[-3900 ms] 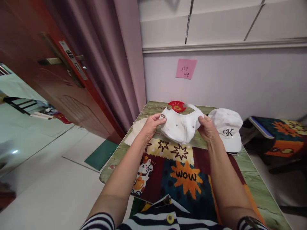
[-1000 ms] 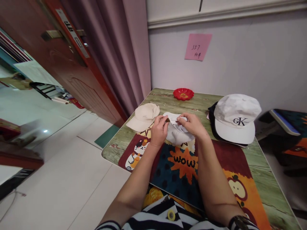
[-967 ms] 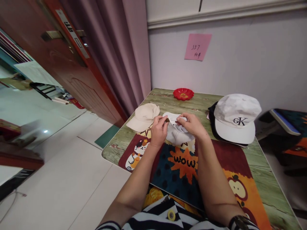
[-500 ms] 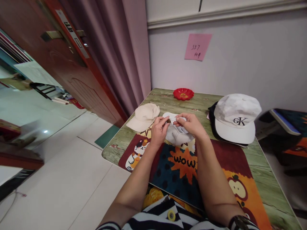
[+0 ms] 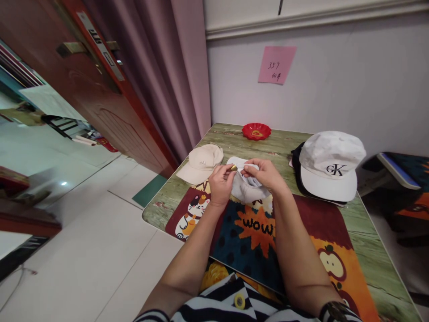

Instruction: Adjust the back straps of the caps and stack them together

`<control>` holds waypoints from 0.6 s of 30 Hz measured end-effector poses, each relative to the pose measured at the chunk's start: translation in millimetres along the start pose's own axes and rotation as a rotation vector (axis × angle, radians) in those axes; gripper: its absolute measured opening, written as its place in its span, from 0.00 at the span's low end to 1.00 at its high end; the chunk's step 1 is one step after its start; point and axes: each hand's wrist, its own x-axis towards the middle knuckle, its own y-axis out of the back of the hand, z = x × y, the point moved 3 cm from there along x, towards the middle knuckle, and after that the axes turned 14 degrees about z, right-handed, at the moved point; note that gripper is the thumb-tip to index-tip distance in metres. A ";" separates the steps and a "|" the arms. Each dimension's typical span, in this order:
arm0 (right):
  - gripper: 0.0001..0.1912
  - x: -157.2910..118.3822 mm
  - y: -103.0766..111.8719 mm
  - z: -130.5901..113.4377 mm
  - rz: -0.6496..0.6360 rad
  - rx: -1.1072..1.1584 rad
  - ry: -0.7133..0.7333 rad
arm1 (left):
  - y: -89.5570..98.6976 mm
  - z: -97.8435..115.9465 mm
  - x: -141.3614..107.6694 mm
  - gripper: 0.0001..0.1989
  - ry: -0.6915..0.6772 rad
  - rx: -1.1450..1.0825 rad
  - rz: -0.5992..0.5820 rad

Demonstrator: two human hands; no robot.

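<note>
A pale grey-white cap [image 5: 246,190] lies on the patterned mat between my hands, its opening facing up and its brim pointing away. My left hand [image 5: 221,184] is closed in a pinch on a small gold-coloured metal piece that looks like the cap's strap buckle [image 5: 233,167]. Thumb and forefinger of my right hand [image 5: 264,175] are pinched together at the cap's edge; the thin part between them is mostly hidden. Just left of my left hand sits a cream cap [image 5: 203,162] with a small mark on its front.
To the right stands a stack of caps, topped by a white cap [image 5: 331,163] with black letters, darker ones beneath. A red scalloped dish [image 5: 256,131] is at the table's back. The mat [image 5: 231,237] covers the near part of the wood-pattern table [image 5: 385,264]. A door [image 5: 97,94] stands left.
The metal piece at my left fingertips has turned and now shows a bright gold face. My left hand has shifted slightly left; my right hand is nearly where it was.
</note>
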 end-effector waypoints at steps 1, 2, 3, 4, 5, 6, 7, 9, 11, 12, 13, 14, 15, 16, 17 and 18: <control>0.11 -0.3 -0.3 -1.1 0.000 -0.015 0.016 | -1.4 -2.0 -0.3 0.08 0.090 -0.047 -0.005; 0.12 -0.7 -0.6 -2.3 0.000 -0.026 0.030 | -3.0 -4.3 -0.6 0.08 0.189 -0.105 -0.015; 0.12 -1.2 -1.1 -3.6 -0.002 -0.032 0.040 | -4.7 -6.5 -1.0 0.09 0.290 -0.170 -0.029; 0.13 -1.6 -1.7 -4.6 -0.005 -0.033 0.045 | -6.1 -8.3 -1.4 0.11 0.384 -0.238 -0.043; 0.13 -2.1 -2.4 -5.4 -0.011 -0.033 0.045 | -7.0 -9.4 -1.7 0.12 0.469 -0.303 -0.053; 0.13 -2.5 -3.1 -5.8 -0.016 -0.031 0.043 | -7.2 -9.9 -1.9 0.13 0.544 -0.359 -0.057; 0.14 -2.8 -3.9 -6.0 -0.022 -0.030 0.040 | -6.9 -10.1 -2.2 0.14 0.614 -0.406 -0.052; 0.14 -3.1 -5.1 -5.9 -0.028 -0.033 0.043 | -5.3 -9.8 -2.9 0.16 0.747 -0.482 -0.024; 0.14 -3.1 -5.6 -5.8 -0.026 -0.050 0.057 | -3.4 -8.8 -3.3 0.18 0.845 -0.536 0.009; 0.14 -3.1 -5.5 -6.2 -0.021 -0.069 0.068 | -2.6 -8.0 -3.0 0.18 0.872 -0.561 0.019; 0.13 -3.2 -5.2 -7.0 -0.015 -0.095 0.083 | -2.0 -7.2 -2.4 0.18 0.887 -0.586 0.021; 0.13 -3.5 -4.6 -8.5 -0.007 -0.126 0.102 | -1.5 -6.4 -1.4 0.18 0.894 -0.609 0.013; 0.13 -4.0 -3.9 -10.5 0.003 -0.161 0.123 | -1.2 -5.7 -0.2 0.19 0.898 -0.631 -0.004; 0.12 -4.8 -3.0 -13.1 0.013 -0.196 0.146 | -0.9 -5.2 1.1 0.19 0.901 -0.648 -0.028; 0.12 -5.9 -2.1 -16.2 0.023 -0.231 0.170 | -0.5 -5.0 2.4 0.19 0.904 -0.660 -0.056; 0.12 -7.2 -1.2 -19.7 0.031 -0.266 0.192 | -0.1 -4.9 3.5 0.19 0.906 -0.666 -0.084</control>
